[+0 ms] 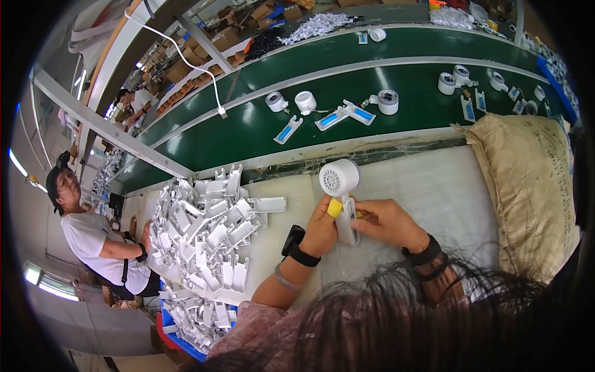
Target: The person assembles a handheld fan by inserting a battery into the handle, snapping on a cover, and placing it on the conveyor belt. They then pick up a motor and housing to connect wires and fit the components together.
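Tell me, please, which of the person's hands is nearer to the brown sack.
Right. The right hand is left of the sack, with table between them; the left hand is farther left, holding the fan.

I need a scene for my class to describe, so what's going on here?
Someone at a pale worktable holds a white fan-like device: the left hand grips its handle, and the right hand has its fingers at the handle's other side. To the left, a co-worker is beside a heap of white plastic casings. Beyond, round white heads and casings with blue parts lie on a green surface.
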{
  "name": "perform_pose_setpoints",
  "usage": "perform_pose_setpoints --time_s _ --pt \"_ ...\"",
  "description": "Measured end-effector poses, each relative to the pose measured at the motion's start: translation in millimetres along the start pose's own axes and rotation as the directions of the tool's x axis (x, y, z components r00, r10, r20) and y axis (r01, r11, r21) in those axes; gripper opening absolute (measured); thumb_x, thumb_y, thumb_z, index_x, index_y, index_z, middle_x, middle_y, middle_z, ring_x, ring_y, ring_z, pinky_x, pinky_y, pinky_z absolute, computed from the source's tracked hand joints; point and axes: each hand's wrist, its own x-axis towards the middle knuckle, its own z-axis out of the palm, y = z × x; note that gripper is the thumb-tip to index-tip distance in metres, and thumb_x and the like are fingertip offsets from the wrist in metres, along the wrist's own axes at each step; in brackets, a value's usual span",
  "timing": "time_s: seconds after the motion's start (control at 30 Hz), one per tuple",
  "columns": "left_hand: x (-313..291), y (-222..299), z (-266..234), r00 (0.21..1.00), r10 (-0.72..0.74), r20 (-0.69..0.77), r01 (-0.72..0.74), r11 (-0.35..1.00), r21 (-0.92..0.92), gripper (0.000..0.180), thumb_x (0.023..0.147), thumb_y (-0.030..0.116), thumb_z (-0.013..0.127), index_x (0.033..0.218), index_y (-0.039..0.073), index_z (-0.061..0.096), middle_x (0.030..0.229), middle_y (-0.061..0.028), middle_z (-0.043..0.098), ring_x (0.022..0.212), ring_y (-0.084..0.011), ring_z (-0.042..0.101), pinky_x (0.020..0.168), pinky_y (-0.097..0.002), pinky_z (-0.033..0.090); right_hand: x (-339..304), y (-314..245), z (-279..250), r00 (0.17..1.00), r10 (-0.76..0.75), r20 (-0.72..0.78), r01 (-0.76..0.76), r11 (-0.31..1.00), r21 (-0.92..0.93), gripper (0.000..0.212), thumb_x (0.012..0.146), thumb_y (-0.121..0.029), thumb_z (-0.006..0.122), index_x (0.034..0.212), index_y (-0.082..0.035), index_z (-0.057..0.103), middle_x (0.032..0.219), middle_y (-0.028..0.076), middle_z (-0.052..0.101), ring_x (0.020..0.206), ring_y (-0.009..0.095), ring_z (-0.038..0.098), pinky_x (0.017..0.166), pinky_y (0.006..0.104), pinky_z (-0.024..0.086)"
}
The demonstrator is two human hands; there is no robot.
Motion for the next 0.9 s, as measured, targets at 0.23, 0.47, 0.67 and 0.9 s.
perform_pose_setpoints --time_s 0.23,0.47,0.67,0.9 --pt "-2 -12 0 0.984 0.109 -0.138 -0.1 0.992 0.073 0.034 0.099 0.017 0.05 0.131 0.007 0.046 0.117 -0.0064 0.058 0.109 -0.0175 0.054 0.098 -0.0339 0.042 -1 -10 26 0.968 -0.033 -0.248 -0.057 0.937 -0.345 0.031 0.084 -0.017 0.07 0.103 0.004 0.058 0.083 0.019 0.065 0.073 0.027 0.068 0.066 0.0331 0.053" --pt "1 0 7 0.997 0.068 -0.03 -0.069 0.997 -0.024 0.036 0.096 0.013 0.054 0.131 0.005 0.047 0.124 -0.0072 0.057 0.114 -0.0178 0.055 0.099 -0.033 0.042 0 -9 23 0.961 -0.082 -0.265 -0.002 0.953 -0.301 0.031 0.086 -0.017 0.068 0.104 0.004 0.055 0.084 0.02 0.065 0.072 0.028 0.068 0.065 0.0334 0.053" --pt "0 1 4 0.999 0.038 -0.017 -0.039 0.998 -0.059 0.037 0.094 0.011 0.056 0.129 0.003 0.051 0.129 -0.0108 0.055 0.118 -0.0212 0.054 0.101 -0.0351 0.042 -1 -12 25 0.956 -0.136 -0.261 0.036 0.934 -0.355 0.034 0.089 -0.021 0.063 0.109 0.004 0.053 0.081 0.022 0.063 0.069 0.036 0.065 0.062 0.0392 0.051" --pt "0 6 2 0.999 0.003 0.052 0.004 0.993 -0.118 0.038 0.093 0.012 0.057 0.13 0.003 0.051 0.13 -0.0131 0.055 0.118 -0.023 0.054 0.102 -0.037 0.043 -4 -22 26 0.955 -0.161 -0.25 0.027 0.885 -0.465 0.034 0.089 -0.024 0.061 0.109 0.003 0.054 0.074 0.021 0.061 0.066 0.039 0.062 0.057 0.0425 0.048"
